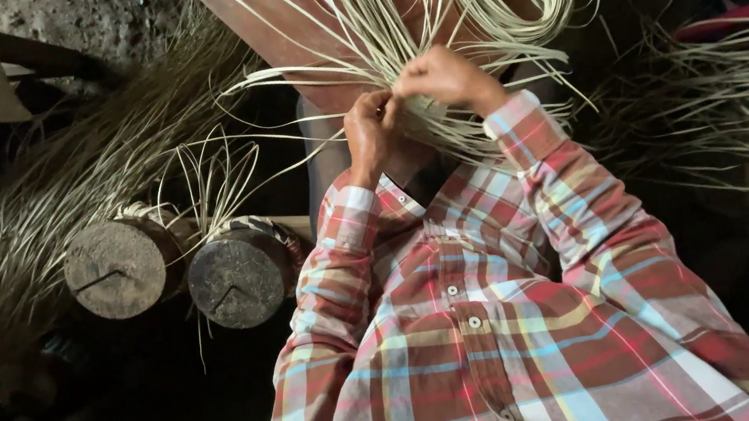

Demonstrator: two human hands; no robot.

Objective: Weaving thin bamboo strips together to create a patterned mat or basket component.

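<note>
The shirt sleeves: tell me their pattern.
Plaid of red, white, light blue and yellow on the shirt sleeves, clearest in the head view.

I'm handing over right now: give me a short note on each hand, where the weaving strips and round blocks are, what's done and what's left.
Left hand: closed, pinching pale cane strips in front of the chest.
Right hand: closed on the same strips, touching the left hand at the small woven start.
Strips fan up over a brown wooden board; more loose bundles lie at left and right.
Two round wooden blocks sit at left, strips wrapped around them.
Done: only a small woven patch between the hands.
Left: most strip length is unwoven.
</note>
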